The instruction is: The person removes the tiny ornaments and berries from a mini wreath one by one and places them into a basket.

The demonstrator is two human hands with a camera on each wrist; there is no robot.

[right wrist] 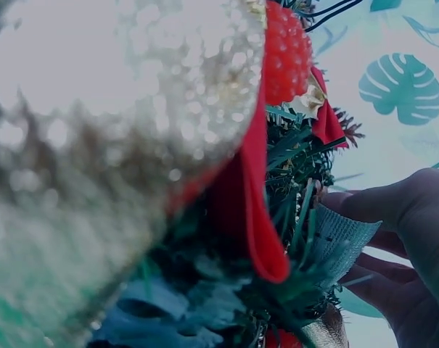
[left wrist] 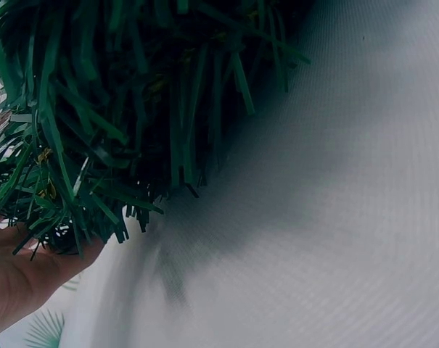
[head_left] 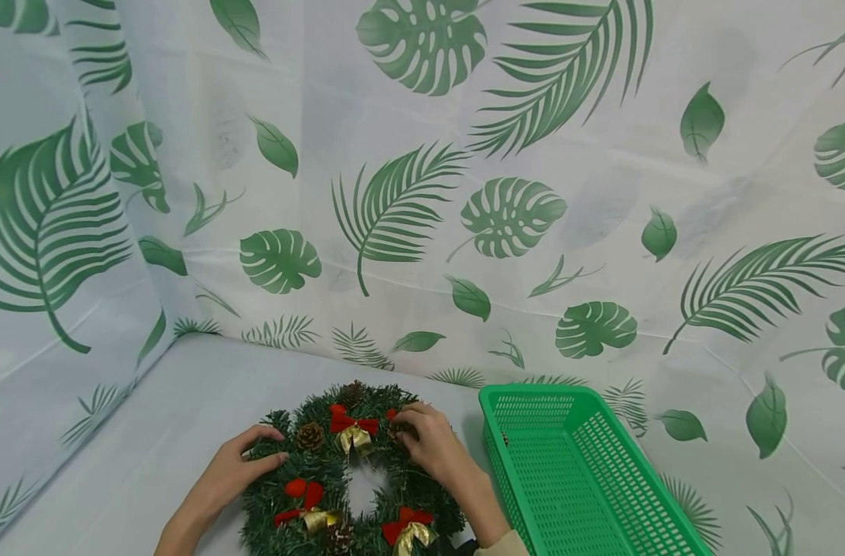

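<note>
A green Christmas wreath (head_left: pixel 269 502) with red bows (head_left: pixel 353 423), gold ribbons and pine cones (head_left: pixel 310 436) lies on the white table at the bottom centre. My left hand (head_left: pixel 245 459) grips its left edge, thumb on top. In the left wrist view the palm (left wrist: pixel 16 275) sits under the wreath's needles (left wrist: pixel 132 87). My right hand (head_left: pixel 422 436) rests on the upper right of the wreath with its fingers curled into the greenery. In the right wrist view those fingers (right wrist: pixel 415 239) pinch a pale textured piece (right wrist: pixel 342 239) beside a red bow (right wrist: pixel 255 217).
An empty green plastic basket (head_left: pixel 534 391) stands just right of the wreath, running toward the lower right. A white cloth with green leaf prints (head_left: pixel 395 208) hangs behind and at the left. Bare tabletop (head_left: pixel 186 417) stretches left of the wreath.
</note>
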